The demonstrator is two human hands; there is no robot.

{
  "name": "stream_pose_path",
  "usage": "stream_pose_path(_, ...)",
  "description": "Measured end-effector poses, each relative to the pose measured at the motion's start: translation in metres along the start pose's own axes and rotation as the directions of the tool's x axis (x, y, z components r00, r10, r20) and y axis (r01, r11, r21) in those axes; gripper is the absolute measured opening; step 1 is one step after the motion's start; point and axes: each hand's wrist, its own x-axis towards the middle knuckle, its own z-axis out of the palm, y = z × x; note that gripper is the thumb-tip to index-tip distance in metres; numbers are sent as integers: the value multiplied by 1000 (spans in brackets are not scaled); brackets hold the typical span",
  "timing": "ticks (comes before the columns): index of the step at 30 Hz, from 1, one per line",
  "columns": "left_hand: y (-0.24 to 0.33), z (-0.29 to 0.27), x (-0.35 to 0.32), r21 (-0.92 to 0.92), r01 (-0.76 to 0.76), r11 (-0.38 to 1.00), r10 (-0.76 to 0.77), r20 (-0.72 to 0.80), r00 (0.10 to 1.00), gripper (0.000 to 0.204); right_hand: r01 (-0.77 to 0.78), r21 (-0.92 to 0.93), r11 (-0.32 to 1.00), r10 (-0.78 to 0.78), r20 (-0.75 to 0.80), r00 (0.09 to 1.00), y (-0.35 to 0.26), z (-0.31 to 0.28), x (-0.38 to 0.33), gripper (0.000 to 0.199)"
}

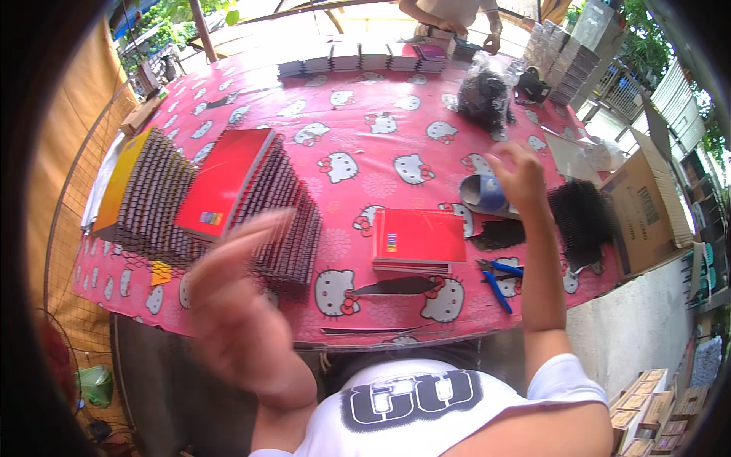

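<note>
My left hand [240, 312], smeared by motion, is raised in front of a tall stack of red spiral-bound notebooks [232, 171], with its fingers stretched out and nothing seen in them. Whether it touches the stack I cannot tell. My right hand [519, 179] hovers beside a blue, round, cup-like container [484, 193], its fingers bent but apart and nothing visible between them. Between my arms lies a short stack of red-covered booklets [420, 236]. Blue-handled pliers [499, 280] rest to the right of it. A dark flat strip [400, 286] lies in front of the booklets.
A yellow-covered notebook stack [126, 183] stands at far left on the pink tablecloth [365, 190]. Black coils [580, 221] and an open cardboard box [646, 209] are at right. Further back are a plastic-wrapped dark bundle [485, 99], a row of books [358, 59] and another person [453, 19].
</note>
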Motion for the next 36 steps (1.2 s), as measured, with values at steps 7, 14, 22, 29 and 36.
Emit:
stream_pose_path(7, -146, 113, -45, 671, -32, 741, -464, 547, 697, 29, -498, -510, 701, 578, -4, 816, 155, -45, -97, 28)
stream_pose_path(14, -175, 118, -29, 574, 451, 684, -729, 523, 441, 20, -379, -496, 781, 438, 2, 899, 151, -66, -89, 23)
stream_pose_path(22, -118, 101, -28, 470, 12, 883, -284, 513, 810, 17, -69, 178, 982, 57, 73, 996, 35, -63, -100, 30)
stream_pose_path(29, -111, 112, -36, 469, -48, 882, -165, 401, 901, 14, 36, 400, 916, -50, 23, 998, -37, -32, -89, 25)
stream_pose_path(36, -112, 110, -42, 489, 42, 871, -245, 359, 900, 16, -77, 573, 816, -80, 244, 966, -32, -26, -76, 19)
